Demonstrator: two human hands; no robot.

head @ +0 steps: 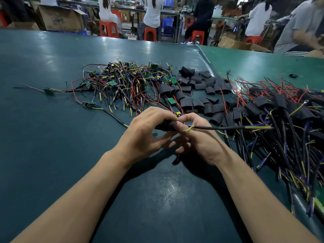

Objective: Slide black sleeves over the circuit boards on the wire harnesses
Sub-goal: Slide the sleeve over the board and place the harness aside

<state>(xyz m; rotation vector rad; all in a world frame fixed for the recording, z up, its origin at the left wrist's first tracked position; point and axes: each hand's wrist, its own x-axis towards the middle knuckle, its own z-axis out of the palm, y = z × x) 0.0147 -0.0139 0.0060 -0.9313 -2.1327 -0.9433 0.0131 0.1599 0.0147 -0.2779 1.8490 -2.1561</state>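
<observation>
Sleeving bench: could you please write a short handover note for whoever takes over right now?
Left hand grips a black sleeve; right hand holds the harness cable feeding into it, board mostly hidden by fingers.
Bare boards with wires lie far left; loose sleeves in the middle; sleeved harnesses piled right.
Done: right pile. Left: finish this one, then the bare pile.

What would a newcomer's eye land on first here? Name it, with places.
Both hands meet mid-table: the left hand and right hand work a black sleeve along one harness. Behind lies a tangle of bare green boards, loose sleeves beside it, and sleeved harnesses heaped right.
</observation>
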